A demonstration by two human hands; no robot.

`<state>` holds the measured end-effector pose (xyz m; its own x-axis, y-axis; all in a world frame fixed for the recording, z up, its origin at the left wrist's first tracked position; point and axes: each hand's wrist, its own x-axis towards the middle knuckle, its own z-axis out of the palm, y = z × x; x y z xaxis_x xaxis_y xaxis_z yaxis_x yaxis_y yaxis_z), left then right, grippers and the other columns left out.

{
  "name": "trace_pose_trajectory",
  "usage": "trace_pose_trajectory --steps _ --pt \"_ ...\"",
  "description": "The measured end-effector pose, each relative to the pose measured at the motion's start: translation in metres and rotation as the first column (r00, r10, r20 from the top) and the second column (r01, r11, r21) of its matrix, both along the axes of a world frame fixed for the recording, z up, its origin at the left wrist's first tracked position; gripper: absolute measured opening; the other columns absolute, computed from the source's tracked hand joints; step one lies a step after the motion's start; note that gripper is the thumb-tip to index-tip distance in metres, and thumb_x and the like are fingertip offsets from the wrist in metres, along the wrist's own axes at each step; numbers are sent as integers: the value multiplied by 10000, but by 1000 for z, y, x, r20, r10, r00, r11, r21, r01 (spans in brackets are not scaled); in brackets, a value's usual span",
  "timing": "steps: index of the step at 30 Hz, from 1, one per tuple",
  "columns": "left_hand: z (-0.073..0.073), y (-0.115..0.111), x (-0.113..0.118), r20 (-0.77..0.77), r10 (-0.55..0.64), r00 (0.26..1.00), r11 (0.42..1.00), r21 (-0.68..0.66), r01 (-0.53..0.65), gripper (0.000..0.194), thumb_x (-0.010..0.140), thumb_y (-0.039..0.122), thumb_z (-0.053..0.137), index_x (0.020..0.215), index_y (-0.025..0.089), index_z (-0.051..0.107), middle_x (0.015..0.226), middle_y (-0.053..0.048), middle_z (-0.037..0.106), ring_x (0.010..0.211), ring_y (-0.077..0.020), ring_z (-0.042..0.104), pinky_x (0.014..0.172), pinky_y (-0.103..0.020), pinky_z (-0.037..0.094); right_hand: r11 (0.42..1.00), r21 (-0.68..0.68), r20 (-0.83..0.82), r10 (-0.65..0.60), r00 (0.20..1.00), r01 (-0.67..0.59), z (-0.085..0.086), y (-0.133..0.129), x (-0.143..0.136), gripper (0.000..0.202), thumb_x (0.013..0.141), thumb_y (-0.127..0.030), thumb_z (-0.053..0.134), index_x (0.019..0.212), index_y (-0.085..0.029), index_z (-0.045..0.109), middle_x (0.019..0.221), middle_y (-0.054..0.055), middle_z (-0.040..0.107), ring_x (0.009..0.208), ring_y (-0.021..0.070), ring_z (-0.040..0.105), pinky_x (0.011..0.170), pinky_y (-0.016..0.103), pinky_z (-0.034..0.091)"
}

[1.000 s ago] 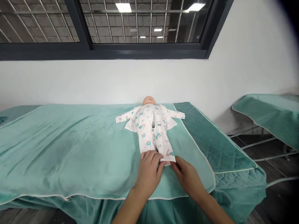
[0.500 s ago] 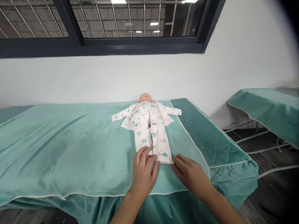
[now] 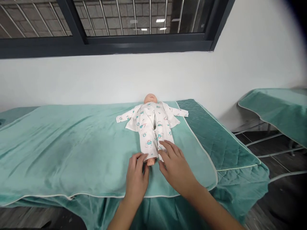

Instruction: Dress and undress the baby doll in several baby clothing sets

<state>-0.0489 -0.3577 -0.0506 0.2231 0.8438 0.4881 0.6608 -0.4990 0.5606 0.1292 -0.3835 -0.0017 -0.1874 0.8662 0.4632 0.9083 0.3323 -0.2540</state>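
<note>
A baby doll [image 3: 150, 98] lies on its back, dressed in a white printed long-sleeved top [image 3: 130, 124] and matching trousers [image 3: 148, 142]. Its bare foot [image 3: 151, 162] pokes out of the left-hand trouser leg. At that leg's hem, the fingertips of my left hand [image 3: 136, 179] pinch the outer edge of the cloth. My right hand [image 3: 177, 169] rests over the lower end of the other trouser leg, fingers bent and apart, covering its hem. Whether a foot is under my right hand cannot be seen.
A light green sheet [image 3: 96, 153] covers the bed over a darker quilted cover [image 3: 230, 150]. White wall [image 3: 107, 80] and a dark-framed barred window [image 3: 148, 48] stand behind. Another green-covered bed [image 3: 278, 108] with metal rails is at the right.
My right hand has moved left and forward from the right-hand hem's outer corner onto that leg. My left hand has shifted left to the other hem, and a foot now shows there.
</note>
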Motion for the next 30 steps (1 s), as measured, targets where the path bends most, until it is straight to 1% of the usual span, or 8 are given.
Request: trace_pose_trajectory --steps 6,11,15,18,21,25,28,30 --pt "-1 17 4 91 61 994 995 -81 -54 157 928 189 489 1063 204 567 1002 -56 582 932 -205 594 809 -373 522 996 32 80 -88 993 85 -11 22 -23 210 935 -139 494 1065 -177 655 1326 132 590 1329 316 442 1135 568 300" --pt "10 15 -3 70 43 997 997 -70 -38 127 946 194 471 998 208 587 929 -36 607 865 -191 602 748 -336 502 998 45 -14 -44 999 45 -7 21 -21 173 920 -127 518 997 -209 650 1274 87 617 1295 273 471 1142 547 293" --pt "33 5 -11 132 38 991 991 121 -54 141 935 138 505 1027 205 587 966 -29 589 881 -146 594 764 -275 490 998 62 -193 24 981 -12 3 8 -22 108 894 -136 554 916 -224 613 1232 61 618 1266 241 488 1145 524 309" --pt "42 1 -14 105 -7 994 963 267 -22 201 920 77 512 1054 207 587 1010 -34 574 918 -130 590 809 -254 484 995 103 -275 44 961 -16 2 -1 -28 112 887 -126 548 926 -222 591 1218 62 614 1268 242 480 1135 525 326" --pt "36 -2 -15 38 -43 998 959 282 31 214 917 58 503 1050 203 586 1025 -41 564 924 -131 587 818 -250 486 994 109 -283 12 959 20 -9 -7 -34 140 887 -111 529 948 -222 589 1262 72 591 1313 266 431 1127 557 319" --pt "13 -8 -20 -24 -46 999 984 172 50 214 919 77 484 1062 204 581 1042 -47 552 939 -143 581 827 -265 492 997 79 -220 3 975 14 -24 -13 -31 190 892 -80 498 972 -223 595 1341 75 546 1370 289 362 1142 600 276" --pt "3 -10 -26 6 -66 998 994 85 65 194 923 129 500 1082 212 574 1052 -48 555 971 -158 580 838 -280 494 998 69 -209 25 978 -11 -30 -15 -21 238 909 -92 492 1085 -226 579 1380 86 511 1381 279 350 1142 584 305" --pt "3 -9 -29 66 -68 996 997 32 66 165 931 165 511 1074 217 574 1041 -43 561 978 -160 578 840 -282 491 997 81 -221 33 975 -15 -32 -15 -14 271 921 -118 502 1168 -220 549 1396 102 496 1386 271 349 1135 561 336"
